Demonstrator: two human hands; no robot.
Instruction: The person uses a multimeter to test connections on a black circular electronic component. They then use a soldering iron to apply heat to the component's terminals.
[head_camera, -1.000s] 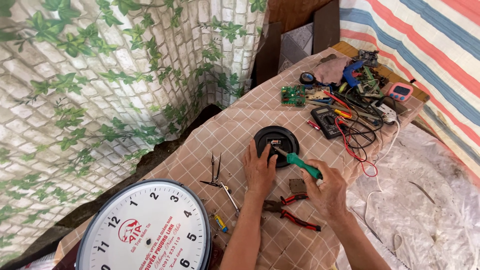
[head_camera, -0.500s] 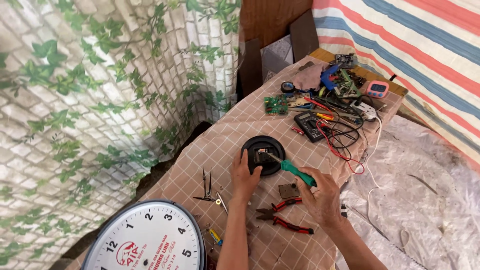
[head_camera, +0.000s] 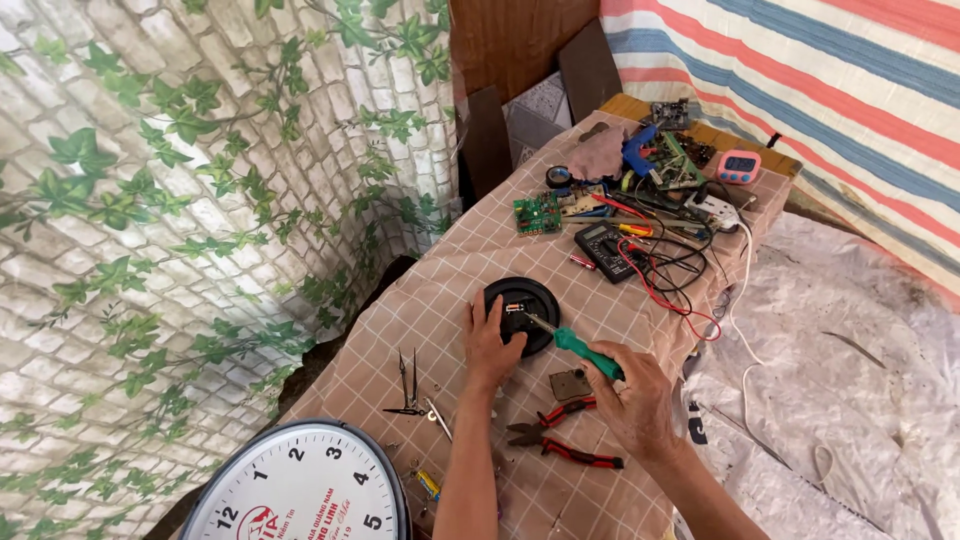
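1. Black round disc (head_camera: 522, 312) sits on the checked cloth (head_camera: 420, 330), its near-left edge under the left hand's (head_camera: 490, 345) fingers, which lie flat and slightly spread, pressing it down.
2. Right hand (head_camera: 630, 400) grips a green-handled screwdriver (head_camera: 575, 347), fingers wrapped shut around the handle.
3. Its long axis runs up-left from those fingers, tip resting at the disc's centre; left hand is nearer.
4. Red-handled pliers (head_camera: 565, 445) lie just below both hands.
5. White clock face (head_camera: 300, 490) with a red round emblem sits well left of the fingers.
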